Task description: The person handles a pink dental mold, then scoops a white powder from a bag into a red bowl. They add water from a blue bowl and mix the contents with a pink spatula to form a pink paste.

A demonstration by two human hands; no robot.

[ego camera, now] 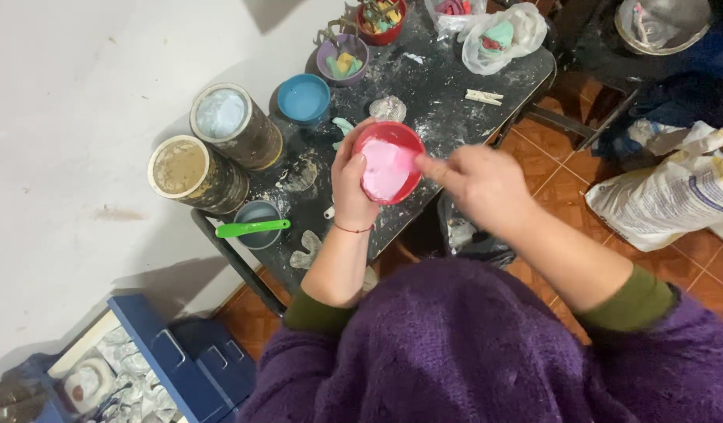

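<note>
While my left hand [352, 184] gripped the red bowl [389, 162] of pink mix above the tabletop [448, 94], right-hand fingers [438, 168] pinched a blurred stirrer. Risk: tilted bowl, brisk stirring; mix could slop onto sleeve or floor [675, 258].

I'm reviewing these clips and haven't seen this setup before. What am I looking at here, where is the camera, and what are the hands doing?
There is no machine: a person wears one camera on the head, looking down at their own hands. The left hand grips a red bowl of pale pink paste over a dark, spattered table. The right hand reaches into it, seemingly stirring; any tool is blurred. On the table stand two big cans, a blue bowl, a purple bowl and a small cup with a green spatula.
</note>
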